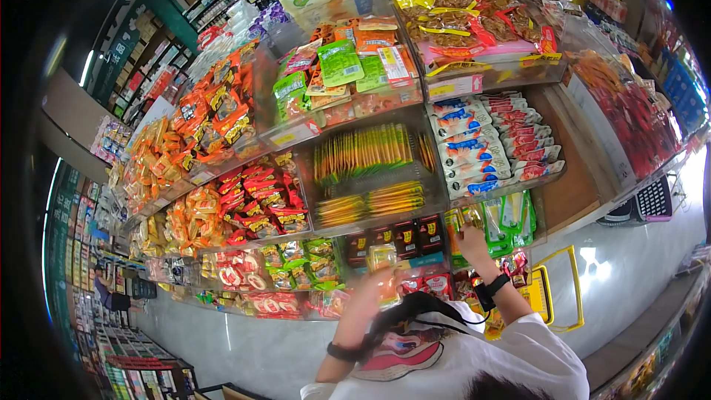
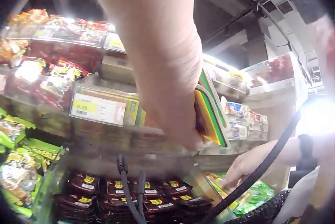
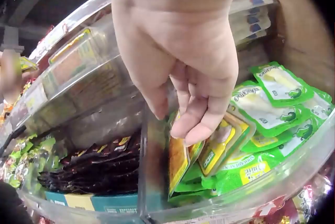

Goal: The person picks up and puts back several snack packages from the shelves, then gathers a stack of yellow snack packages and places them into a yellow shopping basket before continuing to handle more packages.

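Display rack (image 1: 574,178): one lower bin (image 3: 246,206). Left hand (image 2: 172,95) curls round a yellow-edged packet (image 2: 211,123). Right hand (image 3: 180,59) half-curled at yellow packets (image 3: 216,150) near bin's left wall; can't tell grip. I'd pinch top edges, clear wall.

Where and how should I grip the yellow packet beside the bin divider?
I'd pinch its top edge from above, right hand, fingers on the broad faces. The packet leans steeply on edge between the divider and another yellow packet, so its upper edge looks easiest to reach.
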